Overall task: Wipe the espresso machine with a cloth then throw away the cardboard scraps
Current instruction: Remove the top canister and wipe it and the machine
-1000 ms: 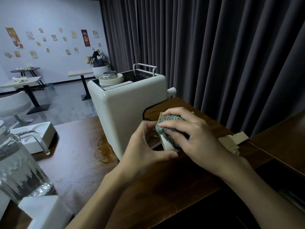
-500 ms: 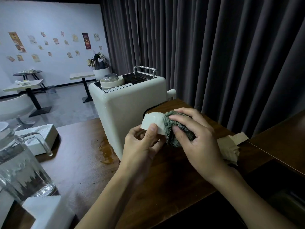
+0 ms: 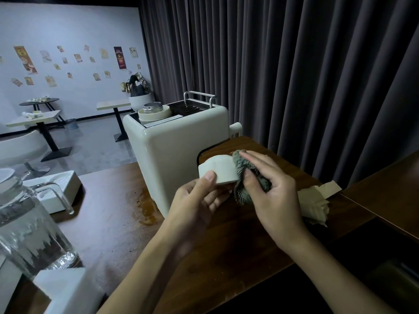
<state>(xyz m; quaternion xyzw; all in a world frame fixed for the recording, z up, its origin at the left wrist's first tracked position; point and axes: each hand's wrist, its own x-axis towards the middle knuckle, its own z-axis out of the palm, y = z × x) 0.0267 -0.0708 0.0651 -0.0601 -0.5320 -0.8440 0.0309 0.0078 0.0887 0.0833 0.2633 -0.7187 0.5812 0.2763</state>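
Observation:
A cream espresso machine (image 3: pixel 172 155) stands on the wooden counter (image 3: pixel 226 245), its back towards me. My left hand (image 3: pixel 195 207) holds a cream detachable part (image 3: pixel 218 171) of the machine just in front of it, thumb on top. My right hand (image 3: pixel 269 193) grips a bunched grey-green cloth (image 3: pixel 243 191) and presses it against the part's right end. Crumpled beige cardboard scraps (image 3: pixel 315 202) lie on the counter right of my right hand.
A glass pitcher (image 3: pixel 27 227) stands at the left, with a white box (image 3: pixel 68 291) in front of it and a white tray (image 3: pixel 61 191) behind. A brown stain (image 3: pixel 147 207) marks the counter by the machine's base. Dark curtains hang behind; café tables stand far left.
The cream part has come out from under the cloth and been lifted by my left hand. The cloth in my right hand now rubs the part's right end.

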